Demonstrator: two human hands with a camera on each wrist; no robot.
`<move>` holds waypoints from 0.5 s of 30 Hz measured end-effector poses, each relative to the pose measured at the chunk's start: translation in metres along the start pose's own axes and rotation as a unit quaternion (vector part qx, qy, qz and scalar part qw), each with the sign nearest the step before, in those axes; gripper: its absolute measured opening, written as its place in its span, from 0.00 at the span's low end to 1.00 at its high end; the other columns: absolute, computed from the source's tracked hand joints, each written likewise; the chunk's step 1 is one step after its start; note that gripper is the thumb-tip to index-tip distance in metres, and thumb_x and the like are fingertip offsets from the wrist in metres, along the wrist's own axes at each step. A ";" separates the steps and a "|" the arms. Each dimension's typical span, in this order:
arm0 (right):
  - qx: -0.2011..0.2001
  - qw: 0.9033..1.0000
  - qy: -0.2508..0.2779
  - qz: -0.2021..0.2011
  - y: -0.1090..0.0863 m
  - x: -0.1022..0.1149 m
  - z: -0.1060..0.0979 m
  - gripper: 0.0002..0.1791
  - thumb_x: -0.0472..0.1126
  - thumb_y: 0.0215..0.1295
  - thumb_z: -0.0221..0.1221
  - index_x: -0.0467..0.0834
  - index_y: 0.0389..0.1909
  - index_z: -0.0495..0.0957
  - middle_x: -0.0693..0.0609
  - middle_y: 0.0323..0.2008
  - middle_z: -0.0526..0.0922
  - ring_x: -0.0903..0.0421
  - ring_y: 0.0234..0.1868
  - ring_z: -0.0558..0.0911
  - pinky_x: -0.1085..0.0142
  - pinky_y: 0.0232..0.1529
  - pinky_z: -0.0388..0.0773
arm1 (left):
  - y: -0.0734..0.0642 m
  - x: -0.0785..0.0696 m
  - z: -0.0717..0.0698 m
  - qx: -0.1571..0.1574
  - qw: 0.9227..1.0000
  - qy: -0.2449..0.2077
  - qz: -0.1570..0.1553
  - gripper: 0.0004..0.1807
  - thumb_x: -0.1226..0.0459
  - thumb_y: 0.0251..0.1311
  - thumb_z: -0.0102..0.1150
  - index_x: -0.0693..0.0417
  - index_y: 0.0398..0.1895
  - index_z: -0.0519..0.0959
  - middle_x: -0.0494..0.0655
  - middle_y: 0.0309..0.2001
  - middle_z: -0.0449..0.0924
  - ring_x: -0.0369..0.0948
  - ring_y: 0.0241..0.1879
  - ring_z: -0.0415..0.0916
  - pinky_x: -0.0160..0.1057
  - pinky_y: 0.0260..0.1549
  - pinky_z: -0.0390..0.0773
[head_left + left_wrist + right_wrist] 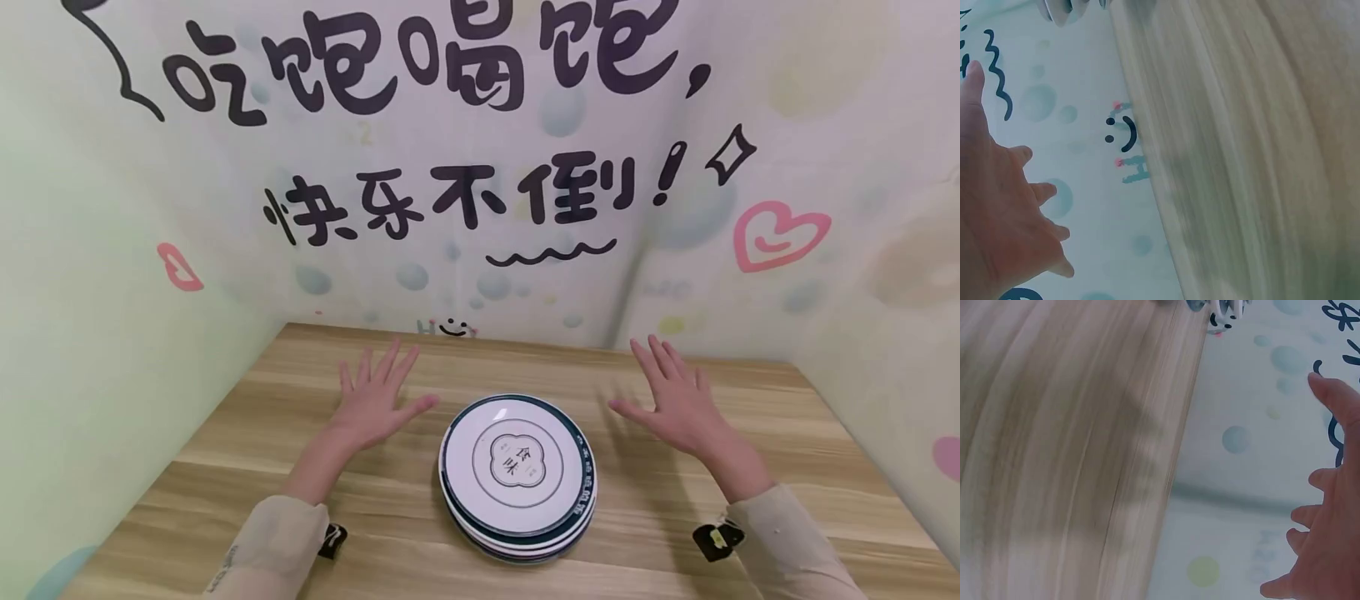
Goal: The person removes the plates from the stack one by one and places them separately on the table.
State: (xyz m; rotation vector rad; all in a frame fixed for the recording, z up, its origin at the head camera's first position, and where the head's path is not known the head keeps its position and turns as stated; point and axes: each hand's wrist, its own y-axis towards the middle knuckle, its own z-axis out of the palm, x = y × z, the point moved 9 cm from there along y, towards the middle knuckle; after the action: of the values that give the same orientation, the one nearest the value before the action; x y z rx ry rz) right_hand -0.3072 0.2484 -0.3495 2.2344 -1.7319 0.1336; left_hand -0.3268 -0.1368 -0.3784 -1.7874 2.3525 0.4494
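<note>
A stack of round white plates with dark teal rims sits on the wooden table, toward its front middle. The top plate bears a scalloped emblem with dark characters. To the left of the stack is my left hand, fingers spread and thumb toward the plates, touching none of them. My right hand is to the right of the stack, also with straight fingers and apart from it. Both hands hold nothing. Each wrist view shows its own hand, the left and the right, with extended fingers.
The wood-grain table ends at a printed wall sheet with large dark characters. Pale side panels rise at the left and right. Small black devices are strapped at both wrists near the light sleeves.
</note>
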 end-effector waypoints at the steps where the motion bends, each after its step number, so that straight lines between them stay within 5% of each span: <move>1: 0.001 1.000 0.004 -0.002 0.000 0.001 0.001 0.54 0.67 0.63 0.57 0.45 0.80 0.45 0.34 0.79 0.45 0.33 0.79 0.43 0.20 0.65 0.41 | -0.001 0.000 0.000 0.004 1.000 -0.010 0.003 0.48 0.35 0.64 0.49 0.41 0.81 0.45 0.55 0.82 0.37 0.67 0.78 0.27 0.77 0.67 0.23; 15: -0.013 0.996 0.078 -0.049 -0.003 0.017 0.013 0.54 0.59 0.59 0.66 0.35 0.77 0.52 0.30 0.76 0.51 0.29 0.76 0.51 0.34 0.72 0.55 | -0.020 -0.019 0.013 0.051 0.990 -0.106 0.084 0.57 0.37 0.55 0.63 0.47 0.81 0.48 0.52 0.81 0.43 0.56 0.80 0.40 0.70 0.73 0.29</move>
State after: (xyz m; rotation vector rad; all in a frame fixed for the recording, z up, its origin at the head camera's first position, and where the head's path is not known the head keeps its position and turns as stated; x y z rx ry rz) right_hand -0.3017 0.2297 -0.3578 2.2203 -1.5318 0.2547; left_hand -0.3035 -0.1199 -0.3882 -1.4282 2.3388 0.5027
